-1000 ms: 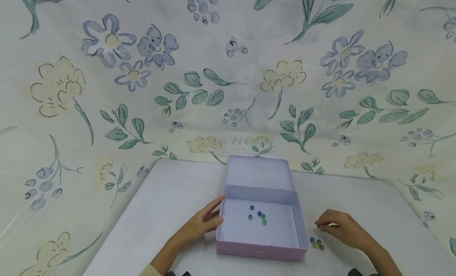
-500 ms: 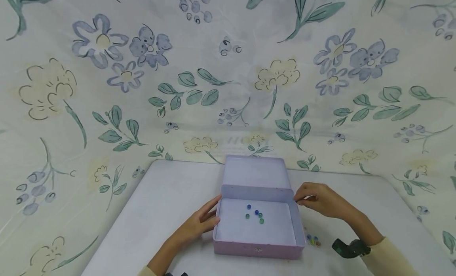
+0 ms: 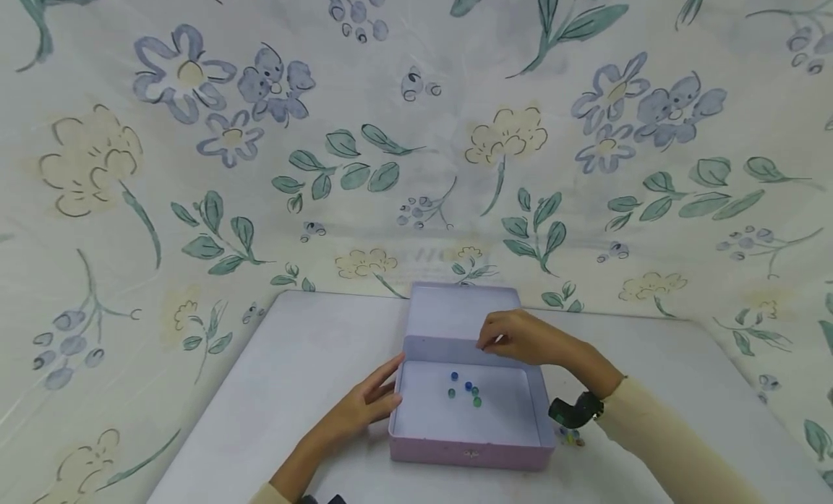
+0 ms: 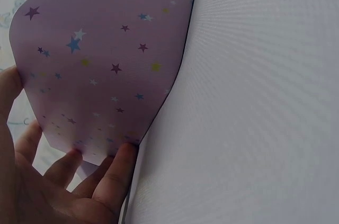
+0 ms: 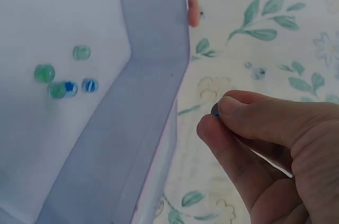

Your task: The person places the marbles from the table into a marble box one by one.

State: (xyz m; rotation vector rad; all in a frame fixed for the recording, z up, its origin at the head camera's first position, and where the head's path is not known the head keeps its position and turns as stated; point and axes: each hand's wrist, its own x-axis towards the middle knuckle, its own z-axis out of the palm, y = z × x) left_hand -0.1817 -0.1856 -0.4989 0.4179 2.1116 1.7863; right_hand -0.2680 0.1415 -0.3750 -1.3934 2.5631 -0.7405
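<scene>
A pink-lilac box stands with its lid tipped back, and its outer wall shows printed stars in the left wrist view. Against the left side of the box rests my left hand, fingers spread along the wall. My right hand is above the back part of the box. Between thumb and finger it pinches a dark blue marble, mostly covered by the fingertips. Several blue and green marbles lie on the box floor, including a green marble and a blue marble.
Just right of the box, a few loose marbles lie on the white table, partly hidden by my right wrist's strap. A floral sheet hangs behind the table.
My right hand has moved from the table right of the box, up and left over the box's back part, carrying the marble. My left hand stays at the box's side.
</scene>
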